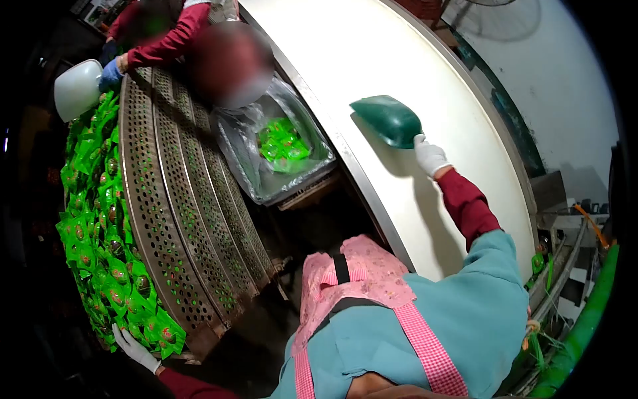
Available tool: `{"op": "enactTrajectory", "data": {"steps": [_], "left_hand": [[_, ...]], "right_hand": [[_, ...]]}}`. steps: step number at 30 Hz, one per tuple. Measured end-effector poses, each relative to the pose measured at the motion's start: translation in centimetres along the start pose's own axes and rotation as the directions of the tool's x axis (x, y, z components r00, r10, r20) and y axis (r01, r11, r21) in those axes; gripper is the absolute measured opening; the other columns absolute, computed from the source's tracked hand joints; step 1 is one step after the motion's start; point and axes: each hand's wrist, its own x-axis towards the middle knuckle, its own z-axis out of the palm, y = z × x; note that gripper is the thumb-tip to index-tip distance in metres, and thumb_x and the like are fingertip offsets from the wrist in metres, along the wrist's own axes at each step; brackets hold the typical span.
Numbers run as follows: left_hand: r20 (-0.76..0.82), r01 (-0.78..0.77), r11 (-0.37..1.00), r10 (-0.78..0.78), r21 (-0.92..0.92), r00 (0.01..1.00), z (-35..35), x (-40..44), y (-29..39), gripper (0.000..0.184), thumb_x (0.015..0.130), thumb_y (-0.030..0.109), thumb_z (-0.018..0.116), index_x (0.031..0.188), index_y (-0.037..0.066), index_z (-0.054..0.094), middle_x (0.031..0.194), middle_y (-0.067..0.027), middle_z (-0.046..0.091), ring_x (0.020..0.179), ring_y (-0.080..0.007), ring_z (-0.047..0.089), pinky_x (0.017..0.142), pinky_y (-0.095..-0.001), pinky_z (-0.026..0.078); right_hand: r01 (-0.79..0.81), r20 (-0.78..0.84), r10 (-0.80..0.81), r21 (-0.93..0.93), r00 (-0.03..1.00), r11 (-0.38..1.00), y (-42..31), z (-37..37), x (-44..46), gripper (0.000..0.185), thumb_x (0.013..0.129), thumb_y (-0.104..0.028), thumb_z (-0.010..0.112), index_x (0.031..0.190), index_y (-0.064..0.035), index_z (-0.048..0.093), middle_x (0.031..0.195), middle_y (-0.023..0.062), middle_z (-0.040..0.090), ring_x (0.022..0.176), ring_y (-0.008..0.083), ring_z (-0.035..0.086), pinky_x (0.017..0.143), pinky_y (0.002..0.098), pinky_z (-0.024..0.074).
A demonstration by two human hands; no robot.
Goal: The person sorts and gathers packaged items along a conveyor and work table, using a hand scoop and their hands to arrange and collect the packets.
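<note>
- White table (465, 219) sweeps from twelve to four o'clock.
- Green scoop (391, 123), one o'clock, over the table: long axis ten-to-four, mouth toward ten; whether it touches, I cannot tell.
- Right hand (432, 158), two o'clock: fingers clenched round its handle.
- Left hand (137, 349), eight o'clock: fingers outstretched beside green packets (113, 279).
- Co-worker's hand (111, 74), ten o'clock: grasping white scoop (77, 90).

A green scoop (388, 121) is on or just over the white table (465, 139); a low stand (310, 191) carries a lined bin (240, 163).
</note>
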Motion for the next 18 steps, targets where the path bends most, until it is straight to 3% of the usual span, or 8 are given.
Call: {"op": "enactTrajectory", "data": {"steps": [1,3,4,6,12,16,17,18], "left_hand": [[-0.003,-0.005,1.0,0.005,0.025,1.0,-0.2,0.1,0.2,0.037,0.099,0.016,0.046,0.132,-0.002,0.049,0.136,-0.0159,0.049,0.126,-0.028,0.045,0.107,-0.0352,0.034],[-0.026,-0.025,0.998,0.027,0.052,0.999,0.2,0.0,-0.4,0.039,0.1,0.023,0.044,0.132,0.002,0.051,0.136,-0.0145,0.05,0.125,-0.0282,0.046,0.105,-0.0358,0.034],[-0.01,-0.03,0.998,0.031,0.052,0.999,0.1,0.0,-0.9,0.039,0.1,0.023,0.044,0.132,0.002,0.051,0.136,-0.0145,0.05,0.125,-0.0282,0.046,0.105,-0.0358,0.034],[-0.029,-0.012,0.999,0.013,0.033,0.999,0.3,0.2,-1.2,0.039,0.101,0.024,0.044,0.133,0.003,0.051,0.136,-0.0139,0.05,0.125,-0.0281,0.047,0.105,-0.0358,0.034],[-0.033,0.048,0.999,-0.048,-0.008,0.998,0.3,0.3,-1.4,0.039,0.1,0.024,0.046,0.132,0.003,0.051,0.135,-0.0132,0.051,0.123,-0.0267,0.048,0.103,-0.0344,0.037],[-0.03,-0.008,1.0,0.007,-0.004,1.0,0.3,0.3,-1.2,0.036,0.099,0.017,0.046,0.131,0.0,0.051,0.134,-0.0152,0.052,0.123,-0.0273,0.048,0.105,-0.0338,0.035],[-0.035,-0.007,1.0,0.008,0.006,0.999,0.3,0.3,-1.1,0.036,0.099,0.016,0.047,0.131,-0.001,0.051,0.134,-0.0157,0.052,0.123,-0.0278,0.048,0.105,-0.0341,0.035],[-0.046,-0.028,1.0,0.027,-0.008,0.999,0.4,0.1,-0.8,0.036,0.099,0.016,0.047,0.13,-0.002,0.051,0.133,-0.0164,0.052,0.123,-0.028,0.048,0.105,-0.0347,0.035]], "right_hand": [[0.014,0.115,-0.028,0.126,0.993,0.992,0.7,-3.6,-2.9,0.039,0.092,-0.02,0.043,0.12,0.0061,0.036,0.093,0.0265,0.065,0.081,0.0421,0.066,0.074,0.0503,0.0513],[-0.113,0.034,0.11,0.503,0.993,0.857,3.9,-5.0,-7.1,0.038,0.092,-0.029,0.047,0.115,0.0005,0.046,0.093,0.0305,0.063,0.082,0.0447,0.064,0.072,0.0507,0.0493],[-0.163,-0.002,0.218,0.659,0.976,0.734,5.2,-5.5,-9.0,0.037,0.091,-0.032,0.051,0.112,-0.0014,0.049,0.083,0.0238,0.064,0.068,0.0383,0.064,0.062,0.0464,0.0507],[-0.295,0.186,0.317,0.892,0.93,0.343,8.1,-7.8,-12.9,0.025,0.094,-0.032,0.052,0.098,-0.0077,0.051,0.063,-0.0013,0.047,0.046,0.0083,0.046,0.04,0.0255,0.0376],[-0.597,0.61,0.041,0.756,0.791,0.269,14.3,-10.1,-17.0,0.027,0.095,-0.032,0.05,0.081,-0.0089,0.053,0.055,-0.0032,0.047,0.036,0.0046,0.037,0.032,0.0206,0.0286],[-0.329,0.416,-0.312,0.897,0.854,0.295,10.7,-6.2,-8.7,0.037,0.095,-0.041,0.051,0.073,-0.0113,0.052,0.052,-0.0056,0.045,0.036,0.0032,0.035,0.033,0.0201,0.0284],[-0.373,0.402,-0.309,0.915,0.862,0.15,8.8,-3.3,-5.5,0.036,0.095,-0.041,0.054,0.071,-0.013,0.052,0.052,-0.0063,0.045,0.036,0.0032,0.034,0.033,0.02,0.0288],[-0.461,0.481,-0.19,0.876,0.856,0.142,6.9,-0.6,-2.3,0.031,0.094,-0.04,0.055,0.078,-0.0145,0.052,0.056,-0.0072,0.046,0.037,0.0032,0.035,0.034,0.0198,0.0288]]}}
